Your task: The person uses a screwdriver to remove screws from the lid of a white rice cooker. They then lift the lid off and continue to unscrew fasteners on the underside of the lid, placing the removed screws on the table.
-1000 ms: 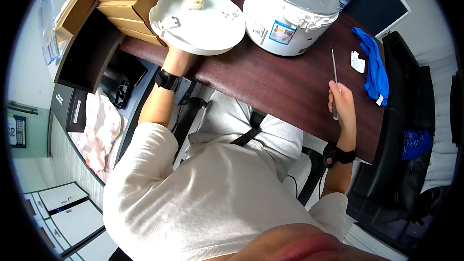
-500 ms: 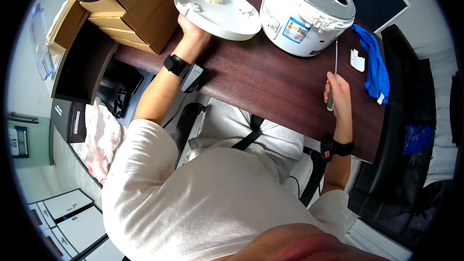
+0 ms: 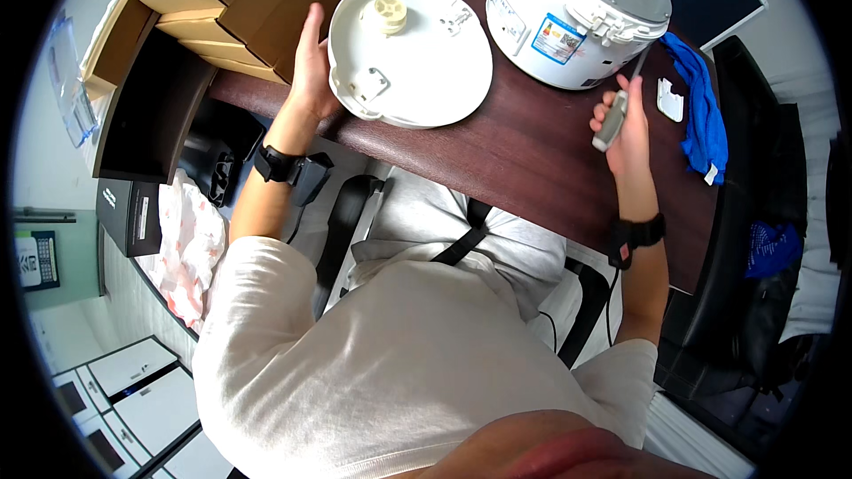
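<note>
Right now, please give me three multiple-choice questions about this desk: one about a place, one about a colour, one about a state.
1. Where is the round white lid?
A. on the desk, left of the cooker
B. on the floor
C. on top of the cooker

2. What colour is the cloth?
A. red
B. blue
C. yellow

3. What does the right hand do?
A. rests flat and empty
B. holds a screwdriver
C. grips the cloth

Answers: 1 A, it lies on the dark desk beside the cooker. 2 B, it is blue. 3 B, fingers wrap the screwdriver.

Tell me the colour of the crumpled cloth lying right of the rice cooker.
Bright blue crumpled cloth, clearest in the head view.
</note>
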`<state>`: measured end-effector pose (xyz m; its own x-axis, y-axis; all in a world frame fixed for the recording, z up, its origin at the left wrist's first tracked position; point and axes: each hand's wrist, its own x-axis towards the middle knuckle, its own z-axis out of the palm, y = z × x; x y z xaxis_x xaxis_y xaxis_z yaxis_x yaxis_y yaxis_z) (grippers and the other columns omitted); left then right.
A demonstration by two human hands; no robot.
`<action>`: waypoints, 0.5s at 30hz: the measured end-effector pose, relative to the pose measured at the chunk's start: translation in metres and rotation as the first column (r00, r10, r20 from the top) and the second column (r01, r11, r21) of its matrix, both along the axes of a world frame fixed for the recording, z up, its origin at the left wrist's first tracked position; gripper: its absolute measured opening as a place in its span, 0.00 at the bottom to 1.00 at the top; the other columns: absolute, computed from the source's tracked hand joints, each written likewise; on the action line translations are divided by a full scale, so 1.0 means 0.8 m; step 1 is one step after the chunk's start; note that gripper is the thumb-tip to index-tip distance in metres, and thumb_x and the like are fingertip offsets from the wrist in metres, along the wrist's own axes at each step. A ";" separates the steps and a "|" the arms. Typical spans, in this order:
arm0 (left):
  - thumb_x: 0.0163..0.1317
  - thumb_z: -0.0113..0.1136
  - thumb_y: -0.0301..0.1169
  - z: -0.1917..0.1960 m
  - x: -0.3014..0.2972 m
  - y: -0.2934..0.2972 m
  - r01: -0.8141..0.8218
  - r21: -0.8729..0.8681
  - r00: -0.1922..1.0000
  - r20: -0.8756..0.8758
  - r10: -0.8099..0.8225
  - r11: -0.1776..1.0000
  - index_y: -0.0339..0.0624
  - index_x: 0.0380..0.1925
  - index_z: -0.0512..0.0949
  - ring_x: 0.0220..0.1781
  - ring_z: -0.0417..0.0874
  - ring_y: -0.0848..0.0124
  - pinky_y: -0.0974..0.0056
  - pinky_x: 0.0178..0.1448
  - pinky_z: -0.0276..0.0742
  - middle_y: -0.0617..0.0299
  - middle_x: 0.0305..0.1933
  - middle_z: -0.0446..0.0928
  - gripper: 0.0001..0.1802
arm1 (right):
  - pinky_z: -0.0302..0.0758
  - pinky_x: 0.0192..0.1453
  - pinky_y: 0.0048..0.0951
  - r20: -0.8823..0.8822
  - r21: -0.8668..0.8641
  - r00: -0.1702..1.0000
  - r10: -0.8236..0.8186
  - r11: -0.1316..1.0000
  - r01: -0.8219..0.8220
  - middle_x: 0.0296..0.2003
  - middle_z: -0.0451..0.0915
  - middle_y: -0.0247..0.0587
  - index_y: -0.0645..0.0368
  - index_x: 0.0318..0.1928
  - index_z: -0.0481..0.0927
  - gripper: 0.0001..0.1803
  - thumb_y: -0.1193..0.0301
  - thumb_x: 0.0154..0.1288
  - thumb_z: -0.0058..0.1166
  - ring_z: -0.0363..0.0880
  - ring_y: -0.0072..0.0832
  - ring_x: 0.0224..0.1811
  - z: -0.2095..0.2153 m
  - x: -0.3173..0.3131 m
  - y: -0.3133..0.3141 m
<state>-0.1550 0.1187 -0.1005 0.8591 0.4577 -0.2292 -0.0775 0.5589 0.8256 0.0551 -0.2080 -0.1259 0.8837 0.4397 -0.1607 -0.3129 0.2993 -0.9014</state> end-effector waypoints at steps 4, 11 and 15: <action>0.58 0.58 0.35 -0.007 -0.008 0.008 -0.004 0.090 0.995 -0.101 0.013 0.996 0.31 0.47 0.74 0.41 0.84 0.65 0.61 0.46 0.84 0.51 0.42 0.80 0.21 | 0.67 0.26 0.25 -0.074 0.099 0.997 -0.002 0.995 0.009 0.28 0.63 0.32 0.54 0.36 0.64 0.26 0.43 0.67 0.49 0.67 0.22 0.25 -0.013 0.038 0.023; 0.53 0.49 0.29 -0.041 -0.037 0.028 -0.080 -0.004 0.996 -0.036 0.080 0.997 0.26 0.44 0.73 0.38 0.84 0.62 0.60 0.46 0.85 0.50 0.38 0.80 0.20 | 0.68 0.25 0.25 -0.008 0.065 0.998 0.067 0.996 -0.066 0.30 0.61 0.30 0.54 0.38 0.64 0.27 0.43 0.64 0.52 0.67 0.22 0.25 -0.017 0.045 0.047; 0.53 0.47 0.30 -0.016 -0.065 0.025 -0.131 -0.057 0.991 0.013 0.132 0.990 0.27 0.46 0.71 0.41 0.83 0.61 0.59 0.47 0.84 0.50 0.41 0.78 0.21 | 0.70 0.24 0.25 -0.026 -0.021 0.994 0.106 0.994 -0.107 0.31 0.62 0.30 0.55 0.41 0.64 0.30 0.42 0.61 0.53 0.69 0.22 0.25 -0.014 0.060 0.087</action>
